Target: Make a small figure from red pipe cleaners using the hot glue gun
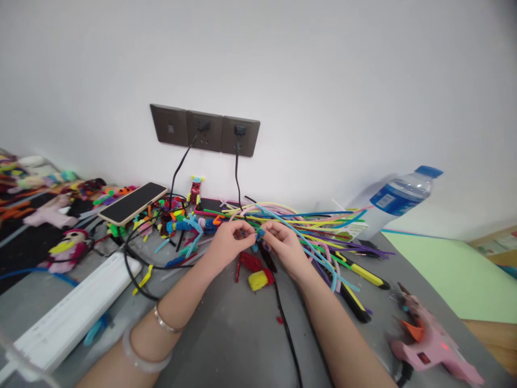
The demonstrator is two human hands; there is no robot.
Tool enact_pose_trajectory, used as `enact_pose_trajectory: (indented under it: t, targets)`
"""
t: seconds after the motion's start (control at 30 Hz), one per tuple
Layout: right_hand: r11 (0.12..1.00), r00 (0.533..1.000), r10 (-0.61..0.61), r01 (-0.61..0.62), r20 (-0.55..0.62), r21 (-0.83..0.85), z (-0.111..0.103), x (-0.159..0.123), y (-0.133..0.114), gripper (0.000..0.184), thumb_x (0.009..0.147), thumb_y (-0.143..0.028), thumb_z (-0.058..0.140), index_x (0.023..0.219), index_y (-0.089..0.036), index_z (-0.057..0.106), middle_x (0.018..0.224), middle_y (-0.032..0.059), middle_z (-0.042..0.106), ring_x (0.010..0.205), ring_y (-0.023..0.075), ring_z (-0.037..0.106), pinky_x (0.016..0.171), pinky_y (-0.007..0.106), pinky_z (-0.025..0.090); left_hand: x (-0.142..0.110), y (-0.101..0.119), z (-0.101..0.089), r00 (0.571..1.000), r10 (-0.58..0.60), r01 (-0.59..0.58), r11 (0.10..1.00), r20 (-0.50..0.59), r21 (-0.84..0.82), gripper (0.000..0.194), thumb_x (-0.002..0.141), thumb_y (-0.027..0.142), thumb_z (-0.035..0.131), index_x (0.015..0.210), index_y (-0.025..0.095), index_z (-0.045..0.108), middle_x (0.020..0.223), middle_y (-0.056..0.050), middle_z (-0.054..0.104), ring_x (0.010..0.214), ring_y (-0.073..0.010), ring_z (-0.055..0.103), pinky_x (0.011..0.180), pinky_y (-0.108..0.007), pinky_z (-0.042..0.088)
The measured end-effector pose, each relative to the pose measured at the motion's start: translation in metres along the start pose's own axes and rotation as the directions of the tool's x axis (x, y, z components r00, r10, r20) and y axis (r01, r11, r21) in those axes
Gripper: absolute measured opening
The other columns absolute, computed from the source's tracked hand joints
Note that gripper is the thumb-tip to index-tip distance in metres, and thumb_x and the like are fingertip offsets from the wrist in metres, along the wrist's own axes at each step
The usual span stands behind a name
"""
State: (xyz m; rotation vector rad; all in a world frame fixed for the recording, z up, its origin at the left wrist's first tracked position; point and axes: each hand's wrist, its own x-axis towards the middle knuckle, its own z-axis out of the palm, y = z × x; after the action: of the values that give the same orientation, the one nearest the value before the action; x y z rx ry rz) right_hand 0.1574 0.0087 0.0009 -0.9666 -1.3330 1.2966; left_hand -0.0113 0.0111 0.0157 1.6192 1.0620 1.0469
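Both hands meet over the middle of the grey table, fingertips close together. A small blue-green piece of pipe cleaner [259, 233] is pinched between them; its exact shape is too small to make out. My left hand [232, 241], with bracelets on the wrist, closes thumb and forefinger on its left side. My right hand [285, 248] pinches it from the right. Just below the fingers lie a fuzzy red piece [251, 262] and a yellow-and-red fuzzy piece [258, 279]. Behind the hands spreads a loose bundle of coloured pipe cleaners [311, 226].
A pink glue gun [434, 339] lies at right, near yellow-black cutters [367, 274]. A water bottle [404, 191] tilts by the wall. At left are a white power strip [72, 312], a phone [133, 203] and fuzzy figures [68, 250]. A black cable [285, 318] crosses the table.
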Motion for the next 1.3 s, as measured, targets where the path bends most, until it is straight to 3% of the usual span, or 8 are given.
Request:
enact_pose_trajectory:
  t: [0.37, 0.63, 0.77, 0.9, 1.1, 1.3]
  targets:
    - [0.975, 0.994, 0.109, -0.104, -0.016, 0.199, -0.002, 0.000, 0.004, 0.035, 0.067, -0.046, 0.086, 0.070, -0.020, 0.062, 0.054, -0.0052, 0.056, 0.045, 0.0080, 0.044, 0.045, 0.021, 0.034, 0.003, -0.010, -0.002, 1.000, -0.010, 0.010, 0.997, 0.012, -0.078, 0.017, 0.075, 0.031, 0.068, 0.073, 0.014, 0.069, 0.068, -0.002, 0.065, 0.062, -0.0134, 0.054, 0.061, -0.025, 0.040]
    - [0.945, 0.984, 0.179, -0.163, -0.029, 0.283, -0.002, -0.002, -0.003, 0.037, 0.062, -0.042, 0.089, 0.066, -0.020, 0.060, 0.053, -0.0054, 0.058, 0.043, 0.0069, 0.046, 0.042, 0.019, 0.036, 0.002, 0.001, -0.015, 0.998, -0.052, 0.055, 0.995, 0.042, -0.088, 0.020, 0.076, 0.034, 0.067, 0.078, 0.016, 0.075, 0.075, -0.004, 0.071, 0.068, -0.0160, 0.059, 0.061, -0.025, 0.046]
    - [0.924, 0.976, 0.218, -0.205, -0.004, 0.323, -0.003, -0.002, -0.003, 0.039, 0.062, -0.041, 0.089, 0.066, -0.020, 0.056, 0.052, -0.0069, 0.055, 0.041, 0.0054, 0.044, 0.039, 0.017, 0.034, 0.002, 0.003, -0.016, 1.000, 0.009, -0.007, 0.998, 0.017, -0.065, 0.017, 0.075, 0.031, 0.069, 0.078, 0.015, 0.075, 0.083, -0.005, 0.073, 0.079, -0.0189, 0.063, 0.072, -0.028, 0.049]
    - [0.910, 0.968, 0.252, -0.241, 0.014, 0.338, -0.002, -0.002, -0.002, 0.041, 0.060, -0.040, 0.090, 0.066, -0.019, 0.056, 0.051, -0.0066, 0.056, 0.040, 0.0047, 0.044, 0.039, 0.016, 0.035, 0.001, 0.005, -0.013, 0.999, 0.035, -0.035, 0.999, 0.022, -0.041, 0.015, 0.076, 0.030, 0.066, 0.078, 0.016, 0.072, 0.083, -0.005, 0.071, 0.080, -0.0192, 0.063, 0.075, -0.029, 0.049]
    - [0.920, 0.972, 0.234, -0.227, 0.017, 0.318, -0.001, -0.002, -0.003, 0.039, 0.061, -0.040, 0.090, 0.064, -0.019, 0.056, 0.050, -0.0066, 0.056, 0.040, 0.0052, 0.044, 0.039, 0.017, 0.034, 0.002, 0.002, -0.013, 0.997, -0.040, 0.043, 0.998, 0.059, -0.050, 0.019, 0.075, 0.034, 0.067, 0.077, 0.015, 0.071, 0.076, -0.003, 0.068, 0.073, -0.0178, 0.060, 0.070, -0.028, 0.047]
    - [0.927, 0.973, 0.231, -0.229, 0.028, 0.299, 0.000, -0.002, 0.000, 0.039, 0.062, -0.040, 0.089, 0.065, -0.020, 0.056, 0.050, -0.0067, 0.055, 0.040, 0.0056, 0.044, 0.039, 0.018, 0.034, 0.003, -0.001, -0.014, 0.998, -0.039, 0.042, 0.998, 0.052, -0.055, 0.020, 0.073, 0.033, 0.069, 0.078, 0.015, 0.073, 0.075, -0.003, 0.068, 0.068, -0.0154, 0.057, 0.064, -0.026, 0.044]
